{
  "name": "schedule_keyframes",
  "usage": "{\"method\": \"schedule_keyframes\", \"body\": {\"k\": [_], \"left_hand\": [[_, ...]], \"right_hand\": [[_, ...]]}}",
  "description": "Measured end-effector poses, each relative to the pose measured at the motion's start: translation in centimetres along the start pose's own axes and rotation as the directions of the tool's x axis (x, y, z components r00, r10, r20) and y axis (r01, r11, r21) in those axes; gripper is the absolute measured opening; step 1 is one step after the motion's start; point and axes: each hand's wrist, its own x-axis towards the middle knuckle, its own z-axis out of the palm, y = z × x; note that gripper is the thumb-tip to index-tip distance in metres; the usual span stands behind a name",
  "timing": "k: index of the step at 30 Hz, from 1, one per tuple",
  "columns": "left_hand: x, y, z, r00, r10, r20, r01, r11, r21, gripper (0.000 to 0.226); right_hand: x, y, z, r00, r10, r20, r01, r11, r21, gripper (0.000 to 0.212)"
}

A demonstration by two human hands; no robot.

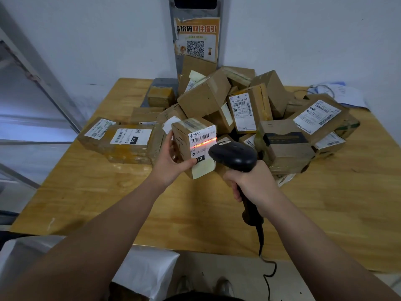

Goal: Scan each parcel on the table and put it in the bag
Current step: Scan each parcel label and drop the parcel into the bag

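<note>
We see the parcel [195, 146] lifted clear just in front of the pile of parcels [217, 98], on its near side. The left hand [171, 161] grips it from the left. The thumb [188, 162] lies across the lower part of the white label [201, 144], and the fingers [169, 137] curl round the parcel's left face, so the box sits deep in the hand. The label faces us, and a red scan line [206, 141] crosses it just under the barcode.

Right of that parcel and also on the near side of the pile, the right hand [253, 183] is wrapped tightly round the handle of the black scanner [234, 156]. The scanner's head points at the label and nearly touches the parcel's right edge. Its cable [268, 270] hangs down toward us, away from the pile.

Between the pile and the near edge of the table [108, 192] we find a broad stretch of bare wood, under both forearms. Left of the pile two flat parcels [128, 140] lie side by side on the wood. Nearer to us than the pile, past the table's front edge and lower to the left, the white bag [147, 272] stands on the floor. Behind the pile a torn orange poster [196, 38] with a QR code hangs on a grey post against the wall.
</note>
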Motion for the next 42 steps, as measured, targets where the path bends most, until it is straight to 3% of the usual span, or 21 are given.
{"method": "schedule_keyframes", "body": {"k": [14, 19, 22, 32, 42], "left_hand": [[0.1, 0.3, -0.3, 1.0, -0.007, -0.01, 0.008, 0.999, 0.034, 0.1], [0.0, 0.3, 0.1, 0.999, -0.034, -0.021, 0.033, 0.999, -0.027, 0.076], [0.0, -0.1, 0.3, 0.998, -0.066, -0.011, 0.065, 0.997, -0.041, 0.069], [0.3, -1.4, 0.3, 0.99, -0.142, -0.008, 0.141, 0.986, -0.089, 0.076], [0.6, -1.3, 0.7, 0.992, -0.128, -0.018, 0.127, 0.99, -0.068, 0.074]], "right_hand": [[-0.9, -1.2, -1.0, 0.995, -0.09, 0.032, 0.09, 0.996, 0.012, 0.027], [0.9, 2.3, 1.0, 0.991, -0.12, -0.052, 0.117, 0.992, -0.047, 0.031], [1.1, 3.7, 2.2, 0.991, -0.115, -0.066, 0.116, 0.993, 0.016, 0.022], [0.5, 4.0, 3.1, 0.98, -0.182, -0.073, 0.189, 0.978, 0.088, 0.021], [0.8, 1.6, 2.2, 0.995, -0.086, -0.05, 0.088, 0.995, 0.039, 0.025]]}}
